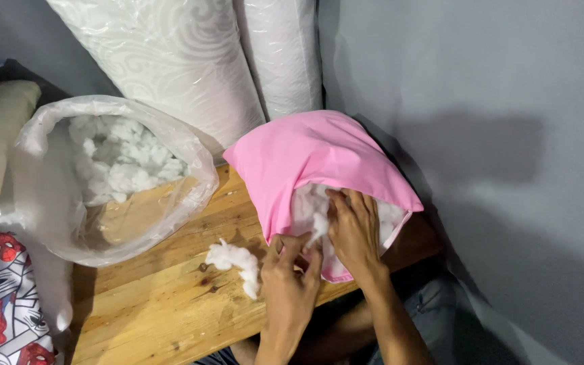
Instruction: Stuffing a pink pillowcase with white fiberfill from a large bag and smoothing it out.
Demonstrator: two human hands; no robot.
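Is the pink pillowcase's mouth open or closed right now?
Open. The pink pillowcase gapes toward the person, white stuffing showing inside, with the right hand pushed into it.

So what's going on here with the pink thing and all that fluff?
A person is working white stuffing into a pink pillow cover on a wooden table. The right hand presses into the fluff at the cover's open end, while the left hand pinches the opening's edge. A loose clump of stuffing lies on the table, and a clear plastic bag of more stuffing sits open alongside.
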